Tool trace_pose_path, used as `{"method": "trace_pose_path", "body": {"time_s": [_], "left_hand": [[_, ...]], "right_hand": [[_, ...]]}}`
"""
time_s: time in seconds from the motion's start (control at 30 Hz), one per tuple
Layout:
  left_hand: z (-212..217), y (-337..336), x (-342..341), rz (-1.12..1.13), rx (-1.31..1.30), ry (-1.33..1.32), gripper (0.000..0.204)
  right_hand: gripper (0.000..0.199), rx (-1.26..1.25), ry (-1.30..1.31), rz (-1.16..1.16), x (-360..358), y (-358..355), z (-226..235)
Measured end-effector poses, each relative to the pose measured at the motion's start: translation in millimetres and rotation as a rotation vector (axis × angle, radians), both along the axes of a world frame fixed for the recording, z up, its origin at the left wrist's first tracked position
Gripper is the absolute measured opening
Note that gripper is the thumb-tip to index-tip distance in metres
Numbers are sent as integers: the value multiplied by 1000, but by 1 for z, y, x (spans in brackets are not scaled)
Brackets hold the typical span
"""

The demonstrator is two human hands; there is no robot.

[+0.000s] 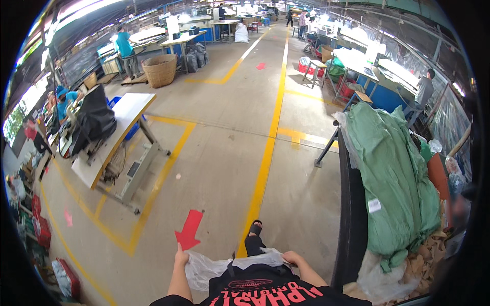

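Left hand (181, 255): raised in front of the torso, fingers closed in a pinch grip.
Right hand (292, 257): level with the left, well apart from it, fingers curled shut.
Forearms: bare, both entered from the lower edge.

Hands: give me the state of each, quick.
Left hand: closed, gripping the clear plastic bag by its edge.
Right hand: closed on the same bag's other edge.

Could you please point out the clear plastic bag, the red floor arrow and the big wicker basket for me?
clear plastic bag (204, 268), head view, on its crumpled left side.
red floor arrow (189, 230), head view, on its middle.
wicker basket (160, 71), head view, on its front wall.
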State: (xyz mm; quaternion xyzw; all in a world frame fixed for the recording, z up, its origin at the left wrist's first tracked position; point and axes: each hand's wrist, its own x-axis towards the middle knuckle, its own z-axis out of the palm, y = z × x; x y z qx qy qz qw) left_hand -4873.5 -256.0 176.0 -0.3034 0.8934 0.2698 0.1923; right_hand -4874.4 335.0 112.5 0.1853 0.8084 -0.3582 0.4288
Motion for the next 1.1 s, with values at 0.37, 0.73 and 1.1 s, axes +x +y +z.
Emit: {"method": "trace_pose_path", "body": {"time_s": [0.37, 0.73, 1.1], "left_hand": [[33, 60, -313, 413, 591, 151, 38], [-3, 29, -515, 375, 350, -442, 44], [43, -118, -1189, 74, 346, 154, 38]], "right_hand": [[43, 82, 98, 332, -394, 51, -40], [31, 49, 282, 995, -820, -57, -37], [27, -374, 364, 37, -1127, -142, -40]]}}
